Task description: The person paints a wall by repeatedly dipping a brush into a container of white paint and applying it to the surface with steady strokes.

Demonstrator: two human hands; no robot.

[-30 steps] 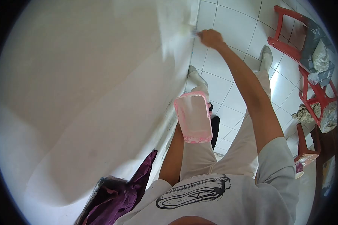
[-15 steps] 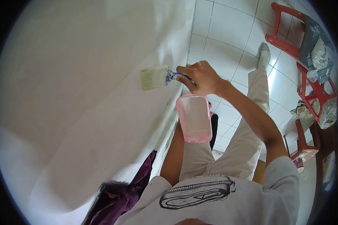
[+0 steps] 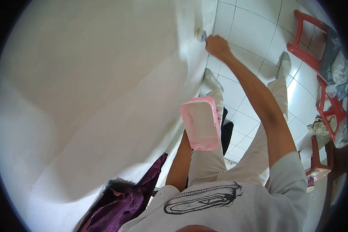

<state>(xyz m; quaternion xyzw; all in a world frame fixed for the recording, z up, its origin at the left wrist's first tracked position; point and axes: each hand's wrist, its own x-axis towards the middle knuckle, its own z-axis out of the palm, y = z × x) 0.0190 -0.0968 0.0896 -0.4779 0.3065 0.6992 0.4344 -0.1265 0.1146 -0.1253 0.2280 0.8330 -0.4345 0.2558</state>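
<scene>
My right hand is stretched out far ahead, its fingers closed round the handle of a paintbrush. The brush's bristles are against or very close to the white wall, low down near the floor; exact contact is hard to make out. A pink plastic tub with pale paint inside hangs in front of my body. Under it, my left hand grips the tub; only some fingertips show at its right side, the rest being hidden.
White floor tiles meet the wall's foot. On the right stand red plastic chairs with cloths and plastic bags on them. A dark purple cloth lies by the wall at lower left. My feet stand apart on the tiles.
My right hand with the paintbrush has moved forward and down along the wall, away from above the tub. The tub has stayed nearly in place, and a second foot now shows.
</scene>
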